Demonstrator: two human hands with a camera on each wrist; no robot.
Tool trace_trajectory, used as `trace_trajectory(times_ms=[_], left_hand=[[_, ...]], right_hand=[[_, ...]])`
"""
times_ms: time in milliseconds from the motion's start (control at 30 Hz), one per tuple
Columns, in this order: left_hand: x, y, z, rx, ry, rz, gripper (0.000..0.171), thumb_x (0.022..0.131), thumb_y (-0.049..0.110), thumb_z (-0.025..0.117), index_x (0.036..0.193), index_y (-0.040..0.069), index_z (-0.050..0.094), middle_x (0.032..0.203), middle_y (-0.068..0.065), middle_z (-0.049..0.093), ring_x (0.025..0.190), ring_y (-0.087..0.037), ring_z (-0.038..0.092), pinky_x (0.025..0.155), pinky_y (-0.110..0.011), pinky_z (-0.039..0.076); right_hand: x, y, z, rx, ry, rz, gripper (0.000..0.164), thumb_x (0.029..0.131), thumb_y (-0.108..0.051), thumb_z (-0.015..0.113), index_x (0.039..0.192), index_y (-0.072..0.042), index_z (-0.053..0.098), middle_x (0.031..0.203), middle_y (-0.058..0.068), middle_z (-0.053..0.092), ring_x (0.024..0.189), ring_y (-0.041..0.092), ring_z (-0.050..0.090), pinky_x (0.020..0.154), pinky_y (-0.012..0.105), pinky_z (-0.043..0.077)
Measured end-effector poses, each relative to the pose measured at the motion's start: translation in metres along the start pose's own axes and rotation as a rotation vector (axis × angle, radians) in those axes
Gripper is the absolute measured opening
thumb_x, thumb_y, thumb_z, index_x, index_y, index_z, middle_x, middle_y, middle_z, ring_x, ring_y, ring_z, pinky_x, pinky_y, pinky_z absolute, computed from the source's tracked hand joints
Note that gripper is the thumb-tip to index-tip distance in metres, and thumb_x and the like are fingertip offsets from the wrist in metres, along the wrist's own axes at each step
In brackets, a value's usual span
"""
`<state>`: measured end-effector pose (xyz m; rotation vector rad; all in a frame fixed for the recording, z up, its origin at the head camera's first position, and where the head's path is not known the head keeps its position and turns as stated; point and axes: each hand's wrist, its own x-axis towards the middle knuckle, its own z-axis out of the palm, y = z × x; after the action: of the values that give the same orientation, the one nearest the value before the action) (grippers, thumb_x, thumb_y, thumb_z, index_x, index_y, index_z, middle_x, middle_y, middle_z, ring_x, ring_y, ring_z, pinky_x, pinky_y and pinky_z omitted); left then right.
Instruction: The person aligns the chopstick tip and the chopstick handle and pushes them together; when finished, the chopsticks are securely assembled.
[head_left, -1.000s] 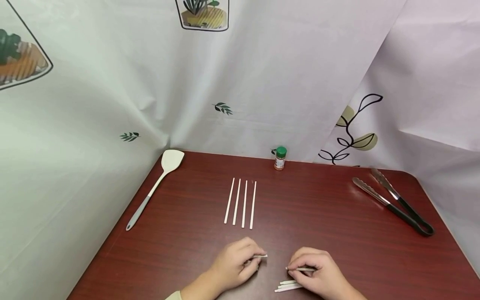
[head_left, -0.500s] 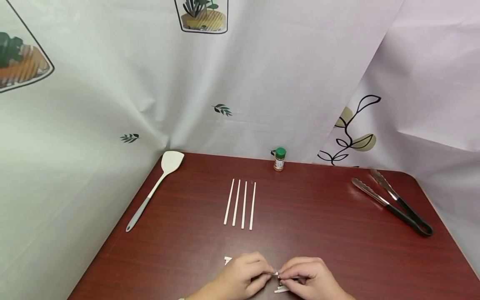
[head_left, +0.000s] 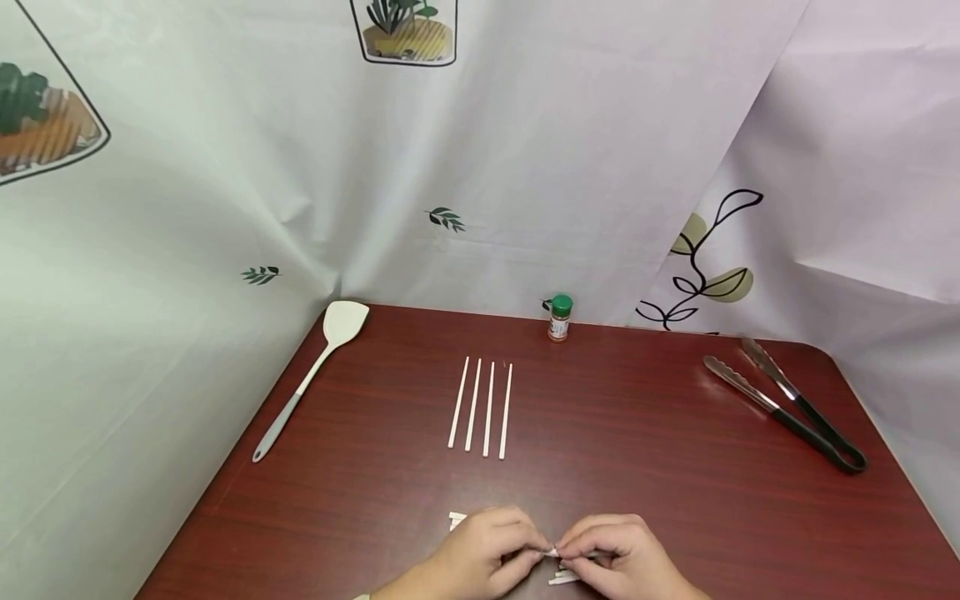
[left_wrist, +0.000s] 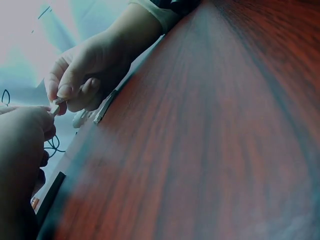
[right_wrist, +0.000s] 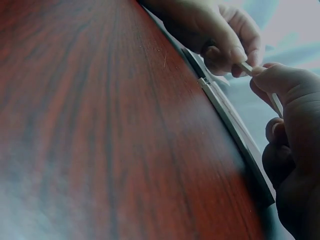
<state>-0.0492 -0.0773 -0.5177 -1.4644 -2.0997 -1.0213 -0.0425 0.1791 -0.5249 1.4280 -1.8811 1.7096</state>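
My left hand and right hand meet at the front of the table, fingertips almost touching. Between them shows a short pale length of white stick, pinched from both sides. In the right wrist view, a white stick also runs beneath the right thumb. The fingers hide whether two sticks meet there. Under the right hand lie several white sticks, partly covered. Other stick ends poke out behind the left hand. Farther back, several long white sticks lie side by side, spaced apart.
On the left lies a white spatula with a grey handle. A green-capped spice jar stands by the back edge. Metal tongs with black handles lie spread at the right. White printed cloth hangs behind the dark red table.
My hands were apart, each pinching a white stick. The left moved right and the right slightly left until they met. Stick ends behind the left hand came into view. Little differs over the last half second.
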Motion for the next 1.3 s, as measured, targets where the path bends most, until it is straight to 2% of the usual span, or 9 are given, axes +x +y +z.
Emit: trace_trajectory(times_ms=[133, 300, 433, 633, 767, 933, 1033, 1133, 1300], left_hand=[[0.0008, 0.0003, -0.0004, -0.055, -0.006, 0.008, 0.015, 0.100, 0.009, 0.069, 0.110, 0.016, 0.077, 0.101, 0.008, 0.073, 0.095, 0.005, 0.064, 0.088, -0.010, 0.049], [0.0011, 0.0013, -0.0013, -0.095, 0.001, 0.008, 0.013, 0.101, 0.008, 0.069, 0.109, 0.015, 0.077, 0.099, 0.007, 0.073, 0.090, 0.006, 0.060, 0.083, -0.007, 0.048], [0.0011, 0.0009, -0.0008, -0.096, -0.001, 0.018, 0.012, 0.101, 0.007, 0.069, 0.108, 0.014, 0.077, 0.099, 0.006, 0.073, 0.092, 0.006, 0.060, 0.084, -0.007, 0.048], [0.0000, -0.0005, 0.0014, -0.042, 0.018, 0.034, 0.011, 0.099, 0.007, 0.071, 0.105, 0.014, 0.078, 0.098, 0.007, 0.073, 0.095, 0.005, 0.065, 0.087, -0.010, 0.050], [-0.0019, -0.0024, 0.0033, 0.007, 0.032, 0.041, 0.013, 0.095, 0.007, 0.077, 0.104, 0.016, 0.078, 0.098, 0.009, 0.072, 0.093, 0.004, 0.067, 0.088, -0.011, 0.051], [-0.0028, -0.0033, 0.0042, 0.024, 0.033, 0.029, 0.017, 0.091, 0.006, 0.081, 0.104, 0.018, 0.079, 0.097, 0.010, 0.073, 0.093, 0.005, 0.067, 0.089, -0.011, 0.050], [-0.0026, -0.0029, 0.0042, 0.018, 0.031, 0.027, 0.016, 0.092, 0.007, 0.081, 0.104, 0.017, 0.079, 0.097, 0.010, 0.073, 0.093, 0.005, 0.067, 0.089, -0.011, 0.050], [-0.0018, -0.0023, 0.0038, 0.016, 0.030, 0.025, 0.016, 0.092, 0.007, 0.081, 0.104, 0.017, 0.079, 0.096, 0.010, 0.072, 0.093, 0.004, 0.067, 0.089, -0.011, 0.050], [-0.0004, -0.0016, 0.0036, 0.027, 0.030, 0.023, 0.017, 0.091, 0.006, 0.082, 0.103, 0.018, 0.078, 0.096, 0.010, 0.072, 0.094, 0.005, 0.067, 0.089, -0.012, 0.051]], right_hand=[[0.0006, -0.0008, 0.0003, 0.048, -0.011, 0.012, 0.041, 0.072, 0.029, 0.078, 0.101, 0.000, 0.077, 0.097, 0.015, 0.077, 0.087, 0.021, 0.076, 0.072, 0.023, 0.061], [0.0015, -0.0017, 0.0005, 0.088, -0.022, 0.008, 0.042, 0.071, 0.031, 0.077, 0.101, 0.002, 0.077, 0.096, 0.017, 0.076, 0.086, 0.023, 0.077, 0.071, 0.025, 0.061], [0.0034, -0.0032, 0.0009, 0.099, -0.023, 0.009, 0.040, 0.072, 0.031, 0.076, 0.101, 0.003, 0.077, 0.096, 0.017, 0.076, 0.085, 0.023, 0.076, 0.070, 0.025, 0.061], [0.0060, -0.0033, 0.0015, 0.001, -0.007, -0.025, 0.037, 0.073, 0.026, 0.079, 0.099, 0.000, 0.076, 0.094, 0.014, 0.075, 0.082, 0.020, 0.074, 0.068, 0.020, 0.058], [0.0045, 0.0005, 0.0008, -0.073, 0.004, -0.042, 0.037, 0.071, 0.023, 0.081, 0.097, -0.004, 0.077, 0.093, 0.010, 0.075, 0.076, 0.015, 0.069, 0.062, 0.014, 0.052], [0.0024, 0.0017, 0.0004, -0.093, 0.005, -0.034, 0.045, 0.064, 0.026, 0.080, 0.096, -0.005, 0.077, 0.092, 0.009, 0.075, 0.067, 0.007, 0.060, 0.053, 0.008, 0.043], [0.0017, 0.0014, 0.0008, -0.095, 0.003, -0.028, 0.049, 0.060, 0.028, 0.079, 0.096, -0.006, 0.076, 0.091, 0.009, 0.075, 0.064, 0.004, 0.056, 0.052, 0.007, 0.041], [0.0001, 0.0026, 0.0008, -0.107, 0.006, -0.023, 0.042, 0.068, 0.024, 0.081, 0.097, -0.006, 0.077, 0.092, 0.009, 0.075, 0.064, 0.002, 0.056, 0.053, 0.006, 0.040], [-0.0025, 0.0040, 0.0008, -0.146, 0.028, 0.014, 0.019, 0.088, 0.005, 0.084, 0.097, -0.010, 0.077, 0.090, 0.003, 0.075, 0.066, -0.004, 0.055, 0.052, 0.005, 0.040]])
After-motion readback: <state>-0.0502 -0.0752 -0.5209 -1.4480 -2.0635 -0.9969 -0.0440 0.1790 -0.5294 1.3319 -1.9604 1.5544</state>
